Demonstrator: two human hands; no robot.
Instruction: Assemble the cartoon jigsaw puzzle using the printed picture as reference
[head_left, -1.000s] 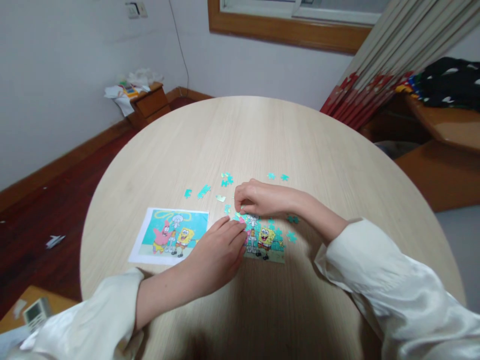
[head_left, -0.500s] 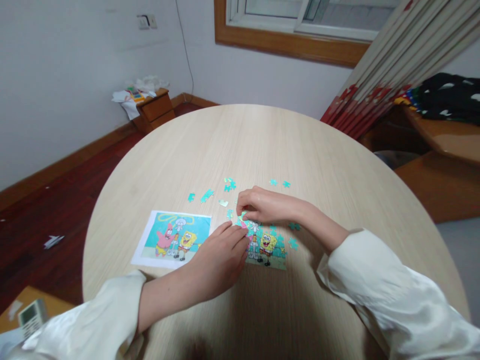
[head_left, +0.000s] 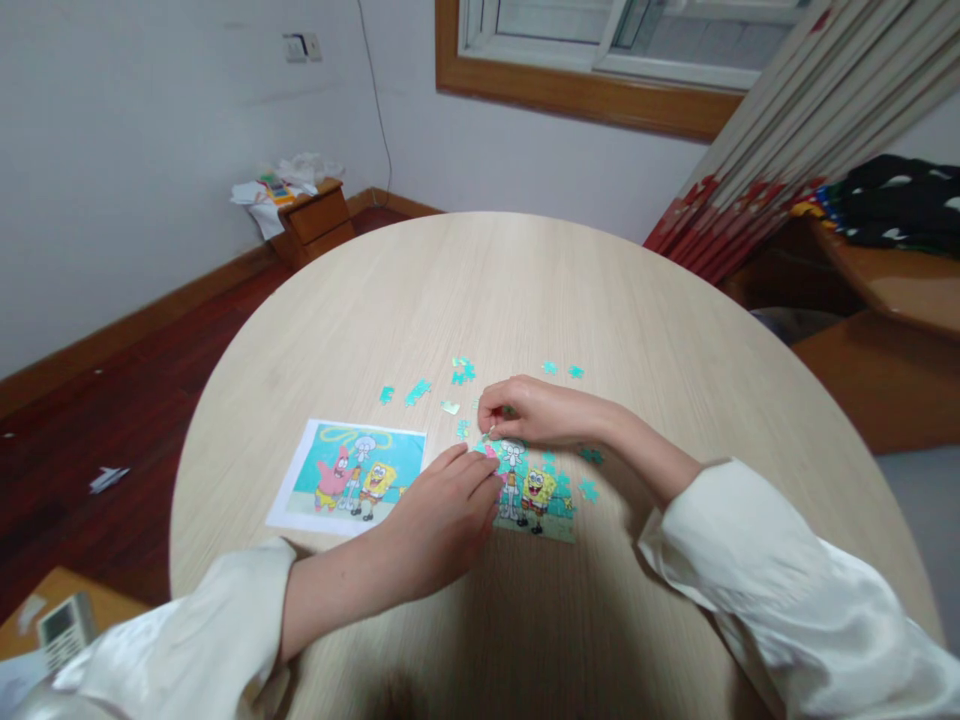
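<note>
A partly assembled jigsaw puzzle (head_left: 537, 490) with cartoon figures lies on the table in front of me. My left hand (head_left: 457, 500) rests over its left side, fingers stretched out and lying against the pieces, covering part of the picture. At the puzzle's upper left edge, my right hand (head_left: 517, 408) pinches a small puzzle piece (head_left: 489, 433) between thumb and fingers; most of that piece is hidden. Left of the puzzle is a printed reference picture (head_left: 360, 470) of the same figures, on white paper partly behind my left forearm.
Loose turquoise pieces lie beyond the puzzle, such as a cluster (head_left: 463, 372), a joined strip (head_left: 418, 392) and a pale piece (head_left: 450, 407). More loose pieces (head_left: 589, 490) sit to its right. All this is on a round wooden table (head_left: 525, 290).
The view has shifted slightly. My right hand stays at the upper left edge, and the pinched piece now shows as a thinner sliver. My left hand keeps its place on the puzzle.
</note>
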